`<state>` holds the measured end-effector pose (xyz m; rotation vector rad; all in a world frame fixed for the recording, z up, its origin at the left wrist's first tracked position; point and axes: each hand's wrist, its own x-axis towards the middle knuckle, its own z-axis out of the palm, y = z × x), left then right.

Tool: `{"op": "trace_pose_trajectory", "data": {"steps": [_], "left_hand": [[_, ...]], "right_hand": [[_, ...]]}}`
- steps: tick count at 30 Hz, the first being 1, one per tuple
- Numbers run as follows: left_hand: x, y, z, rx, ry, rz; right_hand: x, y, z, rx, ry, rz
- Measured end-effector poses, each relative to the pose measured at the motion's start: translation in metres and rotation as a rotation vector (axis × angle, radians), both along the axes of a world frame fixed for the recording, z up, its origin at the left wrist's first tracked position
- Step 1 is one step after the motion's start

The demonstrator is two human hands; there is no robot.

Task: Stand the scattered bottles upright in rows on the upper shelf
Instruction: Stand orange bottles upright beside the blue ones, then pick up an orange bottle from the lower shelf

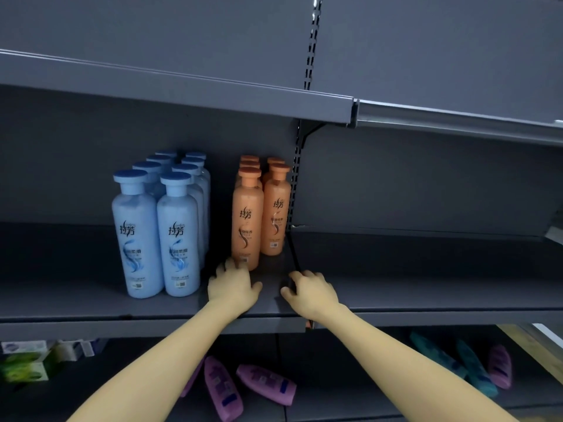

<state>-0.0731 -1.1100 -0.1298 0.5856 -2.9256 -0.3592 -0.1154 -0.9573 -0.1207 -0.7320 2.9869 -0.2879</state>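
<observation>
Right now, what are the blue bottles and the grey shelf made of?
The blue bottles look like smooth plastic, probably: soft sheen, moulded caps. The grey shelf looks like matte painted metal, judging by its thin folded front edge.

Of the rear blue bottles (pixel 149 167) and rear orange bottles (pixel 249 162), little but caps shows behind the front ones. The left grip (pixel 233 284) hides a lower corner of the front orange bottle (pixel 246 220). On the lower shelf (pixel 350 376) the left forearm (pixel 158 360) covers part of a purple bottle (pixel 192 382). The teal bottles (pixel 438 357) and the boxes (pixel 24 360) at its left end are blurred.
</observation>
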Motion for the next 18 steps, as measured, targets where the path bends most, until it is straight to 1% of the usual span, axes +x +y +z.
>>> {"op": "trace_pose_trajectory", "data": {"steps": [12,18], "left_hand": [[0.042,0.06,-0.006,-0.088,-0.051,-0.1],[0.076,0.095,-0.007,-0.083,-0.053,-0.114]], "right_hand": [[0.04,0.048,0.001,0.011,-0.007,-0.007],[0.071,0.085,-0.003,0.046,-0.018,-0.022]]}}
